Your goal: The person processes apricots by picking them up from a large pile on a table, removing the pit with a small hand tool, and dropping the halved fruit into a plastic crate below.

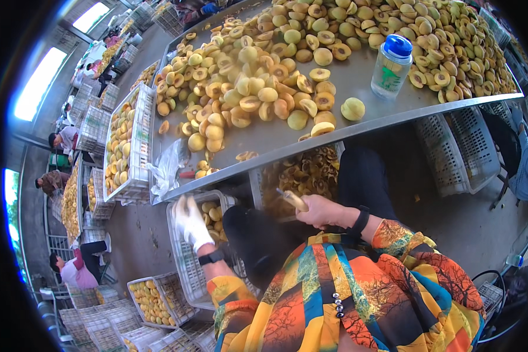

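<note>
My left hand [190,222], in a white glove and blurred, hangs over a white plastic crate [182,268] that holds some yellow peaches [212,215]. Its fingers look spread, with nothing visible in them. Bare except for a dark wristband, my right hand [321,210] grips the wooden handle of a small tool [294,200] with a short metal tip pointing up and left. Beneath that tip, a crate of peach scraps [308,174] stands between my knees. Before me, many halved peaches [251,88] lie heaped on a steel table [352,131].
On the table stand a blue-capped water bottle [391,68] and a whole peach [353,109]. A clear plastic bag [169,169] lies at its left corner, near a red-handled object [187,174]. Full peach crates [130,145] flank the left; grey crates [457,149] stand right. People work nearby.
</note>
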`<action>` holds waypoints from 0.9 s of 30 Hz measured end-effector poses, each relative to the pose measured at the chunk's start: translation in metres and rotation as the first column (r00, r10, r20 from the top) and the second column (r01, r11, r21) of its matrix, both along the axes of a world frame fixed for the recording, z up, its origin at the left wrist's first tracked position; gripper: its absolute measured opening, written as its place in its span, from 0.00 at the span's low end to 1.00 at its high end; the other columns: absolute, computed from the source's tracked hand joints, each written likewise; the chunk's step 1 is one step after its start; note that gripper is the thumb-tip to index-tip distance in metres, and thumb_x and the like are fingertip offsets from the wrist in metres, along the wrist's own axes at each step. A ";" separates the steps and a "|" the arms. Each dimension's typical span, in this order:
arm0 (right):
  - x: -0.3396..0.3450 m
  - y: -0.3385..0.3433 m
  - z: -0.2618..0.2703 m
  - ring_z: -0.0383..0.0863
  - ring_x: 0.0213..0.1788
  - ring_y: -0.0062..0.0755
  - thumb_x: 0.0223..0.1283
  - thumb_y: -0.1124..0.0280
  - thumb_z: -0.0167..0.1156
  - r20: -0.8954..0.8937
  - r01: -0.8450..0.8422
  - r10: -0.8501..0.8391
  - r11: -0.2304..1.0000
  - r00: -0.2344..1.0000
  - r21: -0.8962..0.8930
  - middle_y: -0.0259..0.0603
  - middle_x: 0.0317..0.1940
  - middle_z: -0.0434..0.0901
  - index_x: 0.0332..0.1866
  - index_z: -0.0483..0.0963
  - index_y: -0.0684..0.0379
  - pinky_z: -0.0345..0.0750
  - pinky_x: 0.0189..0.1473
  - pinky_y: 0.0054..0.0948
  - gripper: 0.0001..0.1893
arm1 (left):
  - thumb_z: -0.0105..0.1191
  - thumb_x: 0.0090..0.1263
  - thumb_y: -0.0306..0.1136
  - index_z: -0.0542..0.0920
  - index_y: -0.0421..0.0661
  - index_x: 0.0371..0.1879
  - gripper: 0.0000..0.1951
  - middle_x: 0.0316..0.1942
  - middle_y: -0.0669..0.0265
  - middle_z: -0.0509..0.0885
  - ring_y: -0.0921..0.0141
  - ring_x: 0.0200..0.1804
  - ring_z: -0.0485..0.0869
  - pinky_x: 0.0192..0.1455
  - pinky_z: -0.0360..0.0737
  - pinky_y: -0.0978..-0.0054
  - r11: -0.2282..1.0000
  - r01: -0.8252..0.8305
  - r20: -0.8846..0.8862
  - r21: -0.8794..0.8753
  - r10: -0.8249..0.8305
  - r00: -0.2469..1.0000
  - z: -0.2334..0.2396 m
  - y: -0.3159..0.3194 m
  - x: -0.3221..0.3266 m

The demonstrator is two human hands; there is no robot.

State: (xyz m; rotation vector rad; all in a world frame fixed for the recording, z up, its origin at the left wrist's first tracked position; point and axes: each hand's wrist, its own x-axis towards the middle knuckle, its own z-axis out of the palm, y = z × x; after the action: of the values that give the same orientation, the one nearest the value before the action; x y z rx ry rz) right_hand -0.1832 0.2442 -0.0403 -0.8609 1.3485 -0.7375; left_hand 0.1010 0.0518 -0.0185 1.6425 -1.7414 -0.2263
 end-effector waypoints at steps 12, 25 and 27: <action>-0.049 0.053 0.009 0.75 0.21 0.28 0.56 0.68 0.57 -0.155 0.481 -0.496 0.868 0.854 -0.125 0.42 0.23 0.76 0.41 0.70 0.64 0.74 0.27 0.28 0.12 | 0.54 0.62 0.45 0.81 0.51 0.50 0.19 0.48 0.56 0.82 0.58 0.51 0.80 0.56 0.74 0.68 0.515 0.773 -0.077 0.370 -0.812 0.578 0.008 0.044 -0.318; -0.015 -0.040 0.005 0.81 0.44 0.37 0.57 0.65 0.63 0.124 0.584 -0.610 0.650 0.782 -0.487 0.50 0.41 0.79 0.55 0.67 0.64 0.75 0.47 0.30 0.24 | 0.55 0.67 0.27 0.80 0.39 0.45 0.10 0.34 0.68 0.83 0.79 0.33 0.78 0.37 0.76 0.83 0.677 0.728 -0.958 0.108 -0.124 0.258 0.019 0.080 -0.216; 0.003 -0.047 0.010 0.82 0.44 0.44 0.59 0.65 0.62 0.233 0.578 -0.537 0.673 0.811 -0.462 0.54 0.40 0.80 0.54 0.67 0.64 0.76 0.46 0.33 0.21 | 0.53 0.69 0.33 0.79 0.40 0.44 0.11 0.34 0.69 0.81 0.79 0.33 0.77 0.35 0.75 0.83 0.710 0.687 -0.949 0.154 -0.087 0.303 0.001 0.075 -0.197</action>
State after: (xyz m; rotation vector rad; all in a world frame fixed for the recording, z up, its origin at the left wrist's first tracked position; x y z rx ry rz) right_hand -0.1807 0.1976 -0.0307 -0.8095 1.3729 -1.6667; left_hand -0.0962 0.1266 -0.0178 0.9080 -1.1411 -1.7167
